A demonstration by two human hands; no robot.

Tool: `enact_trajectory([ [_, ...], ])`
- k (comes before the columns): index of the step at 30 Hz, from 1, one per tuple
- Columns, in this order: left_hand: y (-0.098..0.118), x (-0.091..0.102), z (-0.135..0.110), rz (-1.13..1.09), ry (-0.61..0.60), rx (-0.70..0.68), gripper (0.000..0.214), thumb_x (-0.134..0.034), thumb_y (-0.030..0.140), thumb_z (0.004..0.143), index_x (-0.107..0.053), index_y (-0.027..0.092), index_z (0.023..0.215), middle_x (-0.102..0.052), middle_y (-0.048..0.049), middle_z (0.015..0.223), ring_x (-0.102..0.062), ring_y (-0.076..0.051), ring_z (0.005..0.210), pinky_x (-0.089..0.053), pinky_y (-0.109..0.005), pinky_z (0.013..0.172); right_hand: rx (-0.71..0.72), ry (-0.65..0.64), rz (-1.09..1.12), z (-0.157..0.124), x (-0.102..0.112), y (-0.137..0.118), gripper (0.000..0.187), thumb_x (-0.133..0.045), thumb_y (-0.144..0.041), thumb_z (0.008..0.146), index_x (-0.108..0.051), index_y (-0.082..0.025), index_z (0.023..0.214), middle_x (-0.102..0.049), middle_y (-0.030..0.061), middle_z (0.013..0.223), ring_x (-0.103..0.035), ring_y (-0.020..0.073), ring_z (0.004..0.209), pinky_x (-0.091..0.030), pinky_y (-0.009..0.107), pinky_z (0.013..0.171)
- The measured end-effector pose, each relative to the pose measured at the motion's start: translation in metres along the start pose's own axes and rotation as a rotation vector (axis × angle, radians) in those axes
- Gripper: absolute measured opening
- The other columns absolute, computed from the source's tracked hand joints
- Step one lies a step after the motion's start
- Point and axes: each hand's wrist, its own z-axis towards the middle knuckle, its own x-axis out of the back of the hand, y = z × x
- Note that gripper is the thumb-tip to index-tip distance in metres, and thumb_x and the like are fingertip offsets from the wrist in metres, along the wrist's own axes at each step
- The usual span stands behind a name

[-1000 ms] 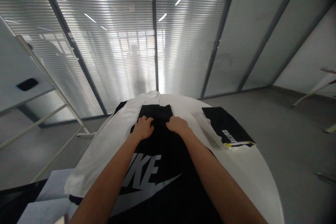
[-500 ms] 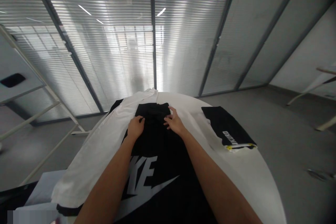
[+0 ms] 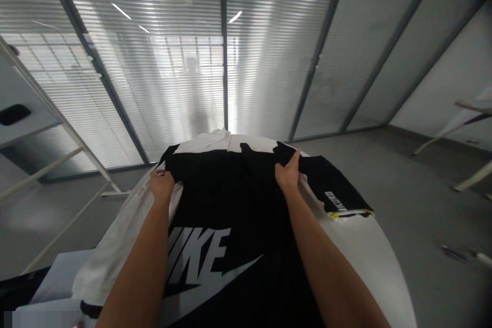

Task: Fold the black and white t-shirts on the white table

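Note:
A black T-shirt with a large pale printed logo lies spread in front of me, its far part pulled out wide. My left hand is closed on its far left part. At the far right part, my right hand grips the fabric, index finger pointing forward. Under the T-shirt on the left is a white garment, which also shows beyond the far edge. Close to my right hand lies a folded black garment with white lettering and a yellow-and-white edge.
All this lies on a white round-edged table. Pale blue-grey cloth sits at the lower left. A white-framed stand is on the left; glass partitions with blinds rise behind. White furniture legs stand at right.
Both hands have moved apart, the left one leftward and the right one rightward. The far part of the black T-shirt has widened from a narrow bunch and now reaches the folded black garment.

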Motion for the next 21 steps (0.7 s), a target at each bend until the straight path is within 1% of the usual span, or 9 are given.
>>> enact_trajectory([
  [2, 0.006, -0.002, -0.007, 0.043, 0.006, 0.005, 0.047, -0.053, 0.025, 0.078, -0.055, 0.006, 0.121, -0.064, -0.0212, 0.11, -0.058, -0.033, 0.109, -0.044, -0.046, 0.093, 0.112, -0.058, -0.114, -0.011, -0.004, -0.011, 0.07, -0.048, -0.019, 0.078, -0.035, -0.008, 0.146, -0.039, 0.018, 0.148, -0.035, 0.0293, 0.137, -0.029, 0.044, 0.112],
  [4, 0.014, -0.005, -0.016, 0.121, -0.025, -0.028, 0.048, -0.056, 0.027, 0.078, -0.055, 0.012, 0.124, -0.06, -0.0197, 0.114, -0.053, -0.034, 0.114, -0.042, -0.047, 0.096, 0.267, -0.188, -0.196, -0.025, -0.012, -0.025, 0.055, -0.044, -0.019, 0.082, -0.05, -0.013, 0.137, -0.05, 0.0133, 0.14, -0.041, 0.0264, 0.132, -0.03, 0.042, 0.111],
  [5, 0.018, -0.006, -0.022, 0.169, -0.044, -0.046, 0.048, -0.056, 0.027, 0.079, -0.055, 0.015, 0.126, -0.058, -0.019, 0.117, -0.052, -0.035, 0.116, -0.042, -0.049, 0.095, 0.345, -0.271, -0.224, -0.033, -0.016, -0.032, 0.052, -0.043, -0.02, 0.084, -0.052, -0.017, 0.136, -0.053, 0.0106, 0.137, -0.043, 0.0246, 0.13, -0.03, 0.041, 0.111],
  [7, 0.025, -0.006, -0.031, 0.26, -0.07, -0.087, 0.047, -0.054, 0.028, 0.081, -0.056, 0.022, 0.128, -0.051, -0.0186, 0.125, -0.048, -0.036, 0.119, -0.042, -0.051, 0.093, 0.444, -0.416, -0.273, -0.048, -0.025, -0.041, 0.051, -0.04, -0.026, 0.089, -0.047, -0.024, 0.14, -0.052, 0.007, 0.14, -0.043, 0.0233, 0.13, -0.029, 0.043, 0.111],
  [9, 0.029, -0.005, -0.037, 0.312, -0.077, -0.154, 0.047, -0.052, 0.025, 0.082, -0.057, 0.028, 0.129, -0.043, -0.0176, 0.133, -0.044, -0.037, 0.122, -0.042, -0.052, 0.093, 0.437, -0.53, -0.34, -0.059, -0.032, -0.043, 0.053, -0.037, -0.037, 0.094, -0.037, -0.028, 0.146, -0.044, 0.0068, 0.147, -0.038, 0.0257, 0.134, -0.026, 0.048, 0.111],
  [11, 0.029, -0.004, -0.039, 0.34, -0.104, -0.22, 0.049, -0.05, 0.021, 0.082, -0.057, 0.031, 0.129, -0.04, -0.0159, 0.136, -0.042, -0.037, 0.124, -0.041, -0.051, 0.094, 0.379, -0.611, -0.419, -0.062, -0.035, -0.038, 0.059, -0.034, -0.046, 0.095, -0.029, -0.028, 0.151, -0.034, 0.0086, 0.153, -0.03, 0.0294, 0.139, -0.022, 0.053, 0.111],
  [14, 0.025, -0.003, -0.035, 0.344, -0.192, -0.214, 0.052, -0.05, 0.017, 0.078, -0.061, 0.032, 0.126, -0.044, -0.0148, 0.134, -0.044, -0.036, 0.122, -0.042, -0.05, 0.093, 0.261, -0.627, -0.492, -0.055, -0.032, -0.024, 0.063, -0.03, -0.049, 0.096, -0.024, -0.022, 0.153, -0.026, 0.0114, 0.156, -0.021, 0.0333, 0.143, -0.016, 0.055, 0.112],
  [17, 0.019, -0.004, -0.027, 0.356, -0.267, -0.241, 0.048, -0.051, 0.014, 0.073, -0.068, 0.026, 0.116, -0.059, -0.0145, 0.118, -0.048, -0.034, 0.12, -0.04, -0.048, 0.098, 0.154, -0.562, -0.503, -0.046, -0.028, -0.016, 0.062, -0.028, -0.045, 0.096, -0.028, -0.017, 0.151, -0.029, 0.0141, 0.155, -0.022, 0.0345, 0.142, -0.017, 0.056, 0.111],
  [21, 0.016, 0.0, -0.017, 0.358, -0.246, -0.263, 0.039, -0.05, 0.013, 0.071, -0.073, 0.02, 0.102, -0.07, -0.012, 0.098, -0.055, -0.03, 0.113, -0.038, -0.044, 0.101, 0.178, -0.45, -0.511, -0.049, -0.028, -0.021, 0.056, -0.034, -0.039, 0.095, -0.04, -0.016, 0.146, -0.036, 0.0173, 0.15, -0.026, 0.0351, 0.14, -0.019, 0.057, 0.11],
])
